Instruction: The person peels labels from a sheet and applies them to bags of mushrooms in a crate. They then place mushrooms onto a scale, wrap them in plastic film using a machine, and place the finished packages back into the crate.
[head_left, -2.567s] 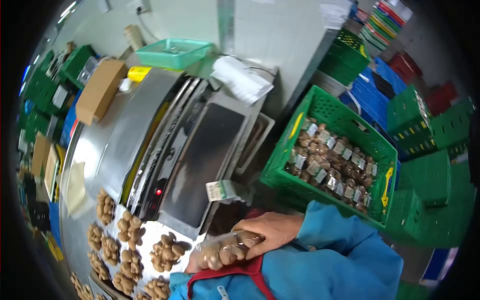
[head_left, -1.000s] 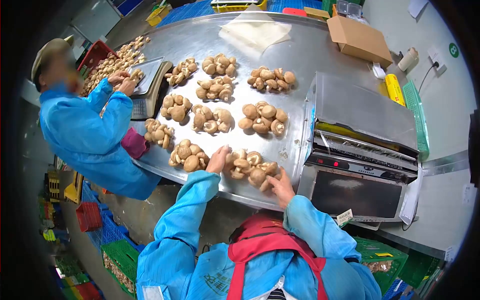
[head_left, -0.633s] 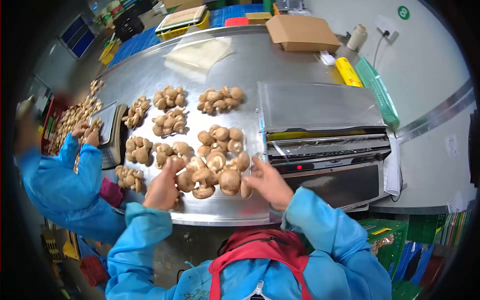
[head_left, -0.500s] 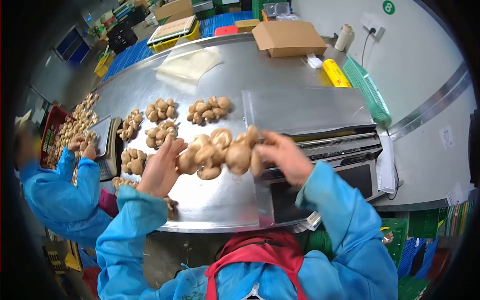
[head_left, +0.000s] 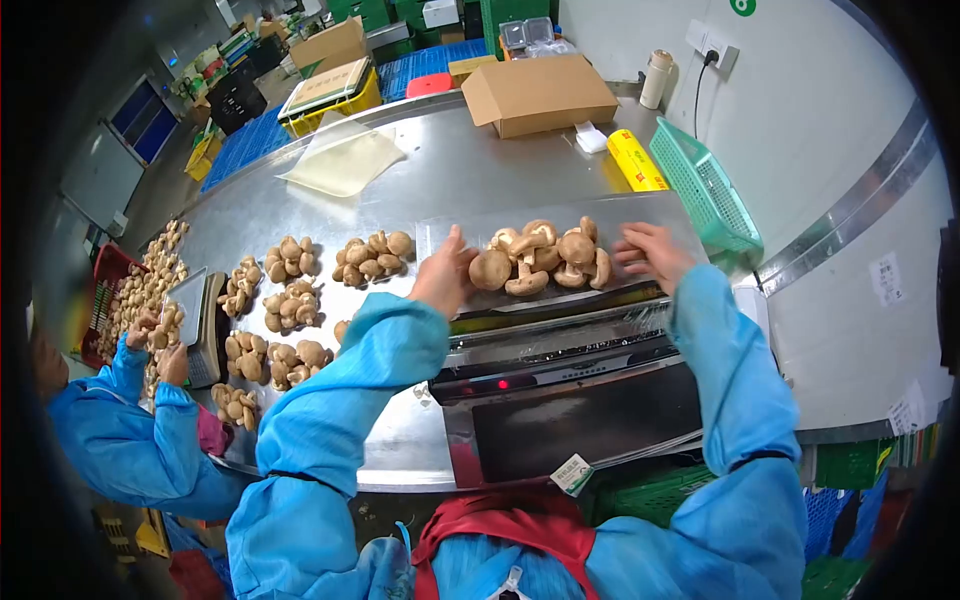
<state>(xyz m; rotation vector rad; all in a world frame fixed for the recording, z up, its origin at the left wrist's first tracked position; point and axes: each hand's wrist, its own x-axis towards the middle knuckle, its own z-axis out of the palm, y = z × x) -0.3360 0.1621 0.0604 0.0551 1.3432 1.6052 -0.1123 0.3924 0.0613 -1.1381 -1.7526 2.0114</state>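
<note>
A clump of mushrooms [head_left: 545,257] sits on the flat top plate [head_left: 655,212] of the wrapping machine [head_left: 585,415], in the middle of the frame just above centre. The left hand [head_left: 442,272] is at the clump's left edge. Its grip is open, with the palm and fingers laid against the nearest mushroom and the thumb raised. The right hand [head_left: 650,255] is at the clump's right edge, its grip also open and the fingers spread. It is just beside the last mushroom, but I cannot tell whether it touches it. Neither hand pinches anything. Both arms are in blue sleeves and reach over the machine's dark front panel, where a red light glows.

Left of the machine, on the steel bench [head_left: 450,160], lie several separate piles [head_left: 375,257] of mushrooms. At the far left a co-worker [head_left: 120,440] in blue has both hands at a scale [head_left: 192,318], with loose mushrooms heaped beyond it.

Toward the top of the frame the bench holds a pale sheet [head_left: 345,160] and a cardboard box [head_left: 540,92]. To the right of these are a yellow roll [head_left: 635,160] and a green basket [head_left: 705,195]. A bottle [head_left: 655,78] stands by the wall.
</note>
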